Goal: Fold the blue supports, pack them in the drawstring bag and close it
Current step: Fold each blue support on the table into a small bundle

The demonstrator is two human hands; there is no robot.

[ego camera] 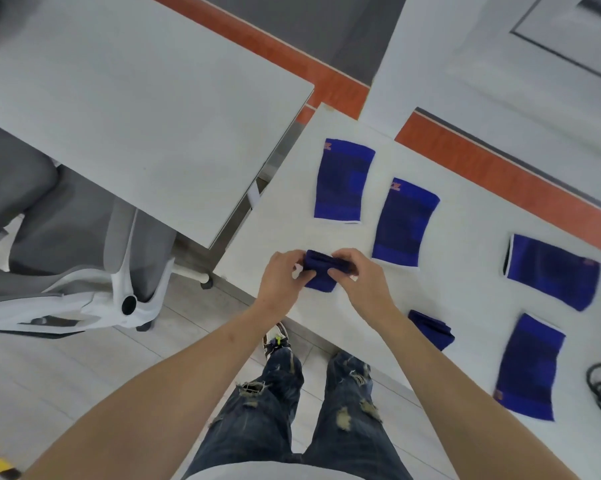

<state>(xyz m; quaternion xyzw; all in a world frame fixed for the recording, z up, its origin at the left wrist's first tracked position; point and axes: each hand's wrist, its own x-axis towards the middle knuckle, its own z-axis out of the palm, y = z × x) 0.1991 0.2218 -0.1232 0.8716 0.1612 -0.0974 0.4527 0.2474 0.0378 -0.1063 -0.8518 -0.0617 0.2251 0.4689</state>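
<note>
hands: left grip (281,277) and right grip (358,278) both clamped on half-folded blue support (321,271); no bag seen.

Bright even overhead light, faint soft shadows, slight motion blur throughout, wide-angle bending at edges, far right corner softest

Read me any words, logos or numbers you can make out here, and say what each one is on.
No text can be read.
Orange mark on the far support: too blurred.
Orange mark on the second support: too blurred.
Orange mark on the right support: too blurred.
Orange mark on the near right support: too blurred.
</note>
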